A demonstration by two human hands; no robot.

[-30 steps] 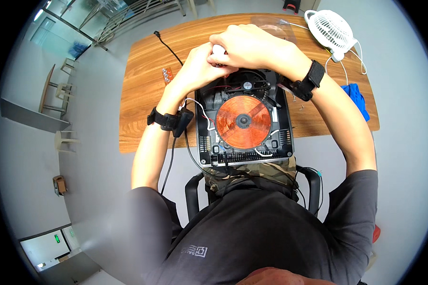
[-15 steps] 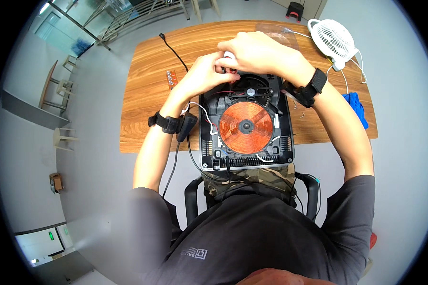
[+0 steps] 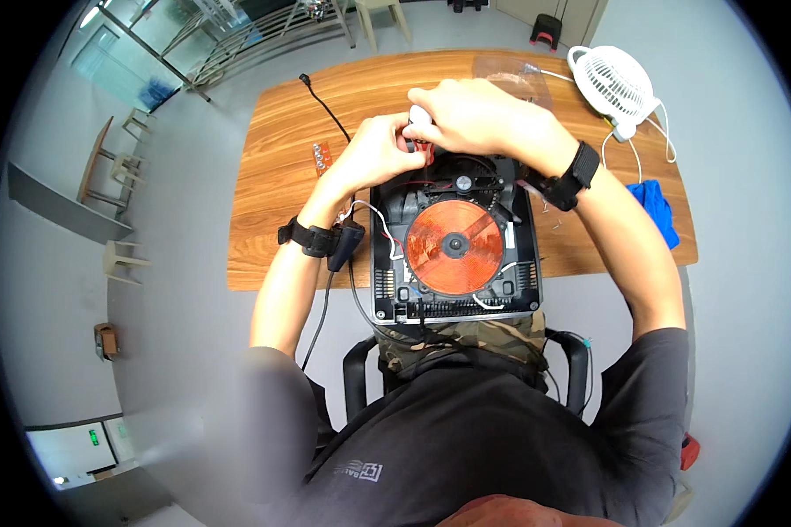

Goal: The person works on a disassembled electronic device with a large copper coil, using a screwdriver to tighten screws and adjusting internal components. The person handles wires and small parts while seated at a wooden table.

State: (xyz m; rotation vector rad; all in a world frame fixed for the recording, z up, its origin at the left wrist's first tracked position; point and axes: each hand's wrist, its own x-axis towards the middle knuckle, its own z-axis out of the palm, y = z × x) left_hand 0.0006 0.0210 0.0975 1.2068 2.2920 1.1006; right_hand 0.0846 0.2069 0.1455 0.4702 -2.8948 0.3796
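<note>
Induction cooktop [image 3: 454,246], far-left corner hidden, right hand [image 3: 470,114] curled around white-handled tool [image 3: 420,115], left hand [image 3: 375,155] grip unclear.

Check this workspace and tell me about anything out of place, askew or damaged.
Two things stand out. The opened black appliance overhangs the near edge of the wooden table, which looks precarious. Small loose pieces, possibly screws, lie to its right, where they could get lost. No spill or clear damage shows.

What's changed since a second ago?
The view shifted: the table sits lower in the picture. More red shows below the tool's white top. Nothing was taken or let go: right hand on the tool, left hand beside it. Coil, white fan, blue cloth stayed put.
</note>
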